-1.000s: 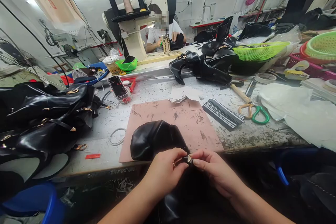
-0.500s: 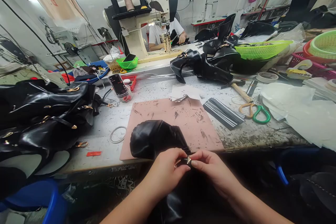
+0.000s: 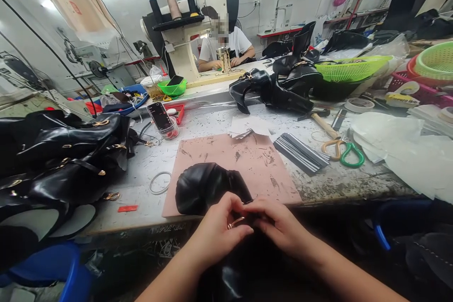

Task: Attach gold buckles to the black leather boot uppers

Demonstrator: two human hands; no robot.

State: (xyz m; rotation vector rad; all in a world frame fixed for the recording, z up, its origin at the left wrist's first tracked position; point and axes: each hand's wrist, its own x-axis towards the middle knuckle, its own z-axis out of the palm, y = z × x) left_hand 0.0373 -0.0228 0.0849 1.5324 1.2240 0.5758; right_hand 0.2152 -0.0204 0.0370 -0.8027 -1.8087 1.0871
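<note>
A black leather boot upper (image 3: 205, 186) lies partly on the pink cutting board (image 3: 262, 165), its shaft hanging over the table edge toward me. My left hand (image 3: 224, 229) is closed at the upper's strap, a gold-coloured buckle (image 3: 236, 222) showing between thumb and fingers. Close against it, my right hand (image 3: 283, 224) has its fingers bent and pressed onto the same strap, with the fingertips meeting those of the left. Most of the strap is hidden behind the fingers and in dark shadow.
Black boot uppers (image 3: 71, 165) are heaped at left; more (image 3: 276, 89) lie at the back. Right of the board are dark strips (image 3: 300, 153), green-and-tan-handled scissors (image 3: 351, 155) and a hammer (image 3: 324, 124). A phone (image 3: 160, 117) leans on a jar. Behind, a person sits beyond a sewing machine (image 3: 184, 42).
The strap's gold tip, visible between my fingers before, is now hidden, and a gold buckle shows in my left hand. My right fingers have shifted slightly left over the strap.
</note>
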